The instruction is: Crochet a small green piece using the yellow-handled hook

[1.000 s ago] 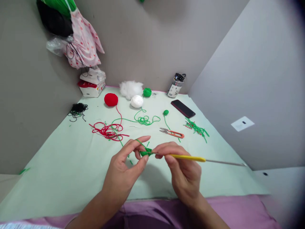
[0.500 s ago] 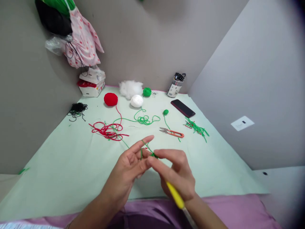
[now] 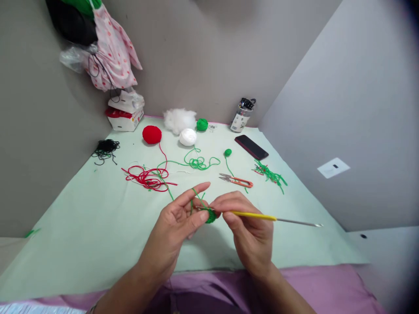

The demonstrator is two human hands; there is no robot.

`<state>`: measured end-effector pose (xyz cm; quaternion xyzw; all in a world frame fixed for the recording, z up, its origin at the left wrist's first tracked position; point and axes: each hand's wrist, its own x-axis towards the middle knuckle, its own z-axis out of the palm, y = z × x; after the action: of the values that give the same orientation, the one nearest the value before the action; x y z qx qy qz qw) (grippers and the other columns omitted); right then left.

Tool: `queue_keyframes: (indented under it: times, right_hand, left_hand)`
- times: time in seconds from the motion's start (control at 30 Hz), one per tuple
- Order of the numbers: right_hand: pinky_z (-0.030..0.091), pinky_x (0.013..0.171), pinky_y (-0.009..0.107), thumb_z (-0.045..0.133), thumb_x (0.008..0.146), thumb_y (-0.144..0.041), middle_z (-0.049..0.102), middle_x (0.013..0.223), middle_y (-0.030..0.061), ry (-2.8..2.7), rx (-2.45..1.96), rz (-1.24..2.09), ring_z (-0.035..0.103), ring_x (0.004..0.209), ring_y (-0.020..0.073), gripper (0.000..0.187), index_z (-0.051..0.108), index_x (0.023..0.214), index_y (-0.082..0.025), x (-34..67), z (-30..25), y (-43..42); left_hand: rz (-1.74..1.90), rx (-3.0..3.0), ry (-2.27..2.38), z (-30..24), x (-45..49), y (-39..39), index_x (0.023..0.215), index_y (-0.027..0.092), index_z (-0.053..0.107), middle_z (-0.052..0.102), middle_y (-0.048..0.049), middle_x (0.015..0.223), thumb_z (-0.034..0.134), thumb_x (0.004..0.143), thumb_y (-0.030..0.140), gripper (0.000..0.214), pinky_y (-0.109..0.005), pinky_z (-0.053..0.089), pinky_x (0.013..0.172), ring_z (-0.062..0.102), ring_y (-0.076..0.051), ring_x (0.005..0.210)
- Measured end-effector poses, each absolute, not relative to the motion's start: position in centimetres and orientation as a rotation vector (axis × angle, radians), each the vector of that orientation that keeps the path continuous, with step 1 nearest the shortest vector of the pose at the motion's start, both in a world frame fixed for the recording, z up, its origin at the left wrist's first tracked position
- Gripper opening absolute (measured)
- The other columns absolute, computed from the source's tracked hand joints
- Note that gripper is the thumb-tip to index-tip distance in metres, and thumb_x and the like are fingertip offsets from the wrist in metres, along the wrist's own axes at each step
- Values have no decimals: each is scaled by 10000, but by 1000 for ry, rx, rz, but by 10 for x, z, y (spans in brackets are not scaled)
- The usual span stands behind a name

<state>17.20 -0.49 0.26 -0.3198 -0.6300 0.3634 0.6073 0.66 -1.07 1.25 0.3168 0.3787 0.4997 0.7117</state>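
My left hand (image 3: 178,218) pinches a small round green crochet piece (image 3: 211,216) between thumb and fingers. Green yarn (image 3: 198,195) loops over its raised index finger and runs down to the piece. My right hand (image 3: 250,231) grips a yellow-handled crochet hook (image 3: 253,215). One metal end of the hook meets the green piece near the left fingertips; the other end points out to the right. Beyond the hands lie orange thread snips (image 3: 236,180) and a tiny green yarn ball (image 3: 228,152).
Tangled red yarn (image 3: 147,179) and loose green yarn (image 3: 199,163) lie ahead. Behind them are a red yarn ball (image 3: 152,134), a white yarn ball (image 3: 187,137) and fluffy stuffing (image 3: 179,121). Green scraps (image 3: 270,174), a phone (image 3: 251,147) and a pen jar (image 3: 240,117) stand rightward.
The crochet hook has swung from pointing down toward me to lying nearly level, pointing right. My right hand has turned with it, and more of the green piece shows.
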Motion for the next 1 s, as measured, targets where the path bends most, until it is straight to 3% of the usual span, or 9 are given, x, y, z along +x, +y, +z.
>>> queue_keyframes:
  times: [0.27, 0.33, 0.5, 0.73, 1.0]
  right_hand:
    - [512, 541, 268, 745, 957, -403, 683, 728, 4, -1088, -740, 1301, 569, 531, 117, 228, 758, 833, -212, 180, 6, 7]
    - [512, 548, 269, 749, 953, -405, 688, 728, 7, -1075, -722, 1317, 583, 549, 125, 220, 764, 838, -219, 177, 5, 7]
    - [588, 810, 375, 732, 982, -322, 791, 903, 57, -1329, -740, 988, 717, 913, 226, 119, 842, 970, -280, 170, -2, -2]
    - [548, 674, 276, 724, 990, -348, 782, 853, 29, -1123, -724, 1180, 671, 725, 150, 143, 809, 928, -251, 173, -1, 4]
    - [589, 681, 320, 619, 1051, -374, 795, 868, 44, -1209, -772, 1136, 707, 703, 170, 212, 728, 945, -226, 175, 3, 2]
  left_hand:
    - [953, 624, 676, 14, 1, -9, 1198, 219, 823, 623, -40, 896, 839, 775, 321, 436, -262, 328, 609, 503, -152, 773]
    - [1001, 671, 700, 12, 3, -10, 1211, 266, 819, 607, -20, 891, 845, 798, 314, 417, -265, 377, 668, 523, -159, 805]
    - [1112, 927, 890, 5, 7, -13, 1296, 401, 769, 622, 11, 917, 845, 869, 316, 442, -300, 428, 891, 532, -177, 895]
    - [1132, 899, 909, 7, 3, -13, 1212, 387, 811, 649, 6, 932, 845, 867, 386, 347, -292, 429, 905, 542, -179, 928]
    - [1148, 937, 968, 7, 2, -13, 1197, 374, 808, 644, 9, 930, 824, 876, 288, 333, -289, 431, 878, 548, -173, 904]
